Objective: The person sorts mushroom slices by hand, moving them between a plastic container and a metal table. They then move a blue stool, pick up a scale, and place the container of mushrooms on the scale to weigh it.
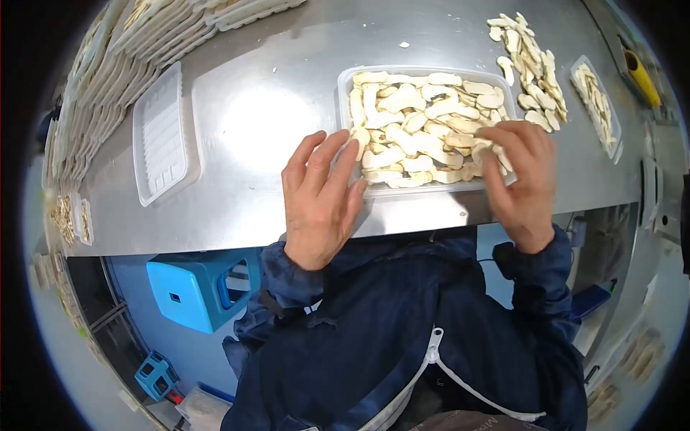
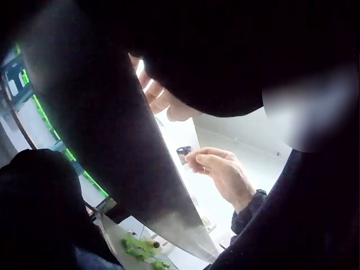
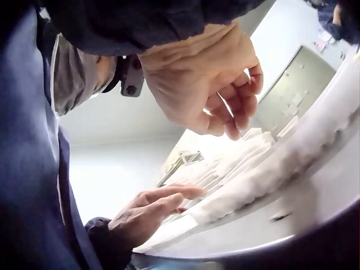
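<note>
Pale cream, flat, irregular slices (image 1: 410, 141) lie closely overlapped in a clear, shallow plastic tray (image 1: 345, 100), near the front edge of a grey steel table (image 1: 287, 93). A loose heap of similar slices (image 1: 528, 65) lies just beyond the tray's right side.

Handling, by judgement: each slice light, a bit soft, apt to snap or bruise under a hard pinch; perhaps slightly damp and slick. Best hold: thumb and fingertip on the broad faces near the middle, light pressure. Tray thin-walled, likely to flex when loaded; take it by both short sides, under the rim.

Left hand (image 1: 316, 201): at the tray's left near corner, fingers moderately spread and gently bent, thumb apart, fingertips by the rim and edge slices.

Right hand (image 1: 523, 183): over the slices at the right near corner, fingers bent, a gap between thumb and forefinger. Blurred there, and the wrist views are poor; cannot tell whether a slice is held.
</note>
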